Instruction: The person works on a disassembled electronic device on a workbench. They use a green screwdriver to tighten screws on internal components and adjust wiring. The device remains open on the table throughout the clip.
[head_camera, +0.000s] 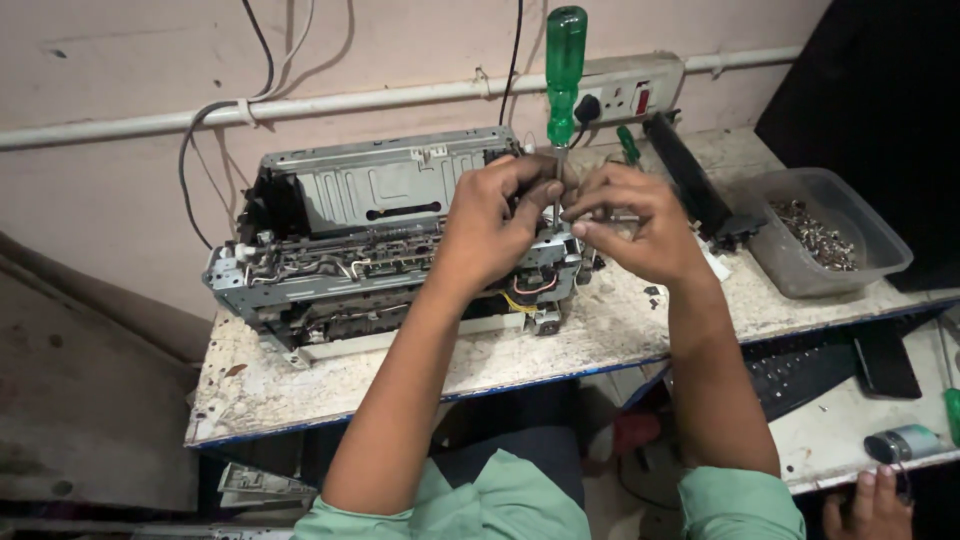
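An opened printer chassis (350, 230) of grey metal, with wires and rollers exposed, sits on a worn white table (300, 385). A green-handled screwdriver (564, 70) stands upright over the chassis's right end, its shaft running down between my hands. My left hand (492, 222) rests on the chassis's right end, fingers curled beside the shaft. My right hand (640, 222) pinches the lower shaft with its fingertips. The screwdriver tip is hidden behind my fingers.
A clear plastic tub (835, 245) with several screws stands at the right. A black panel (690, 180) leans behind my right hand, near a second green screwdriver (628, 145) and a wall socket strip (625, 92). A keyboard (800, 375) and another person's hand (870, 505) lie lower right.
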